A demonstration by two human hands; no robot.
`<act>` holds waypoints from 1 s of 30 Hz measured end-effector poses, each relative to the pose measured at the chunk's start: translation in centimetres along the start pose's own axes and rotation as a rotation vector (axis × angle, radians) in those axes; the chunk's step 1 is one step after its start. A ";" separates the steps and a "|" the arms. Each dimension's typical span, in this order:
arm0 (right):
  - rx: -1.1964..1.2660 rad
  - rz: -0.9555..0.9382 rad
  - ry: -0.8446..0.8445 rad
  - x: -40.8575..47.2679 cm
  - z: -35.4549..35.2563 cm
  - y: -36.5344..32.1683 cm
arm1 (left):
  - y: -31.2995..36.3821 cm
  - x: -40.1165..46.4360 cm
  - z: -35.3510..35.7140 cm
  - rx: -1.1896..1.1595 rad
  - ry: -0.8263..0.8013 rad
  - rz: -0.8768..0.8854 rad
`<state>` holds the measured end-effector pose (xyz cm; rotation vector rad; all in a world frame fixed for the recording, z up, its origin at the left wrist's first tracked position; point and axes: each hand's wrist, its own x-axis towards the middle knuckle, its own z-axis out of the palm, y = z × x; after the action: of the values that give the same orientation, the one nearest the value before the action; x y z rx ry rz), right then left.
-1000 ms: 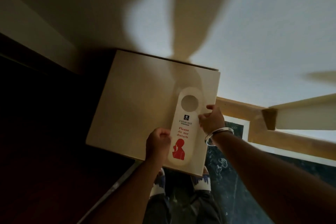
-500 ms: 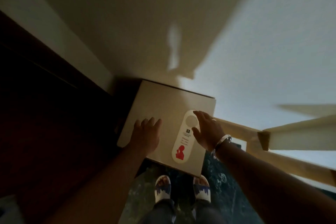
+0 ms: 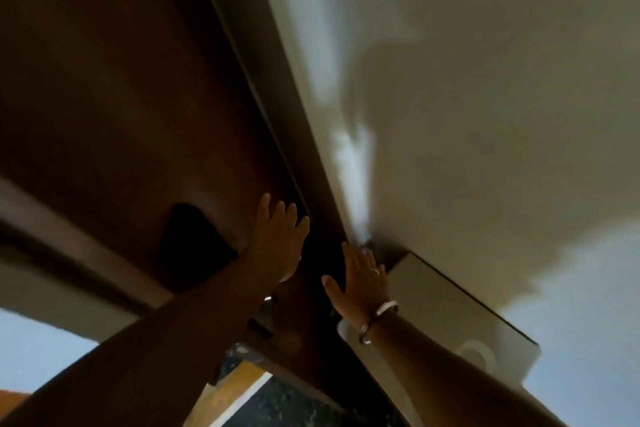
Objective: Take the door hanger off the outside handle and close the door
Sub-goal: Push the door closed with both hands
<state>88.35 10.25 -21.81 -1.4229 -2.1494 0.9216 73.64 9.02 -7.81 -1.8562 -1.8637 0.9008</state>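
Dim light fell across a pale wall (image 3: pixel 485 80) in the head view, with a dark brown door (image 3: pixel 121 97) filling the left side and its edge running diagonally down toward your hands. Your left hand (image 3: pixel 277 243) lay flat on the door with its fingers spread, close to the edge, empty. Your right hand (image 3: pixel 360 282), a metal bangle (image 3: pixel 379 321) on its wrist, was also spread and empty, reaching toward the dark strip between door and wall; whether it touched the wood could not be told.

Just right of that wrist sat a pale box-like surface (image 3: pixel 450 298) against the wall, and the door hanger (image 3: pixel 479 355) seemed to rest at its near end, only its round hole showing past your forearm, clear of both hands. By that, you appeared to have finished the removal and were on the closing step. Your next move probably called for a steady push, or a reach for the handle, which was too blurred to pick out.
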 end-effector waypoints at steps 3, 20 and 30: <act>0.145 -0.077 -0.035 0.5 1.1 -5.5 | -3.6 -3.2 -2.2 0.119 0.005 -0.135; 0.547 -0.051 -0.008 -1.8 4.9 -16.7 | -10.4 -10.8 -4.2 0.114 0.094 -0.310; 0.154 -0.198 0.033 -1.5 8.5 -20.8 | -14.9 -13.9 0.3 0.061 0.129 -0.277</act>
<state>69.91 0.83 -12.95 -1.1224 -2.1004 0.9581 63.25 -3.72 4.33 -1.5334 -1.9291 0.7173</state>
